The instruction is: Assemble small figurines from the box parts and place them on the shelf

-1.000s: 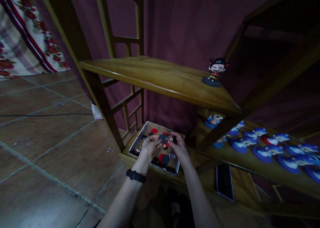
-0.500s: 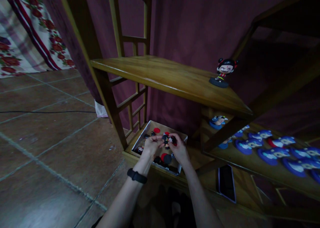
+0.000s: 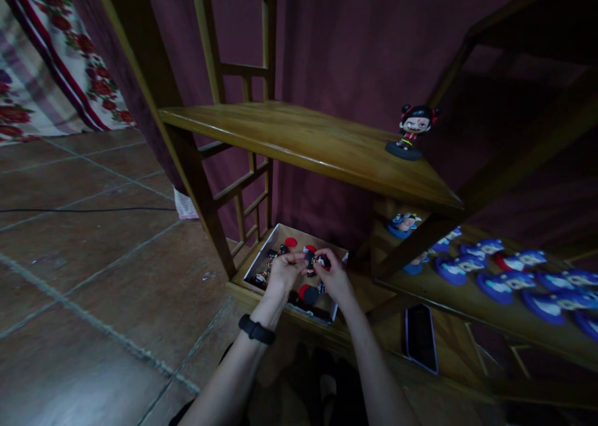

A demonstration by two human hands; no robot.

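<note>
Above an open cardboard box, my two hands meet around a small black-haired figurine. My right hand is closed on the figurine's head end. Closed at the fingertips, my left hand pinches a dark round base at the figurine's other end. Whether base and figurine are joined I cannot tell, as fingers cover part of both. Inside the box lie red discs, a dark disc and more small figurines.
A similar figurine stands on a black base on the wooden shelf above. Several blue figurines on round bases fill the shelf at right. Below them lies a phone. A shelf post rises left of the box.
The view has shifted slightly, so the shelf and its figurines sit a little further left. Both hands stay together over the box, with the figurine turned slightly between them.
</note>
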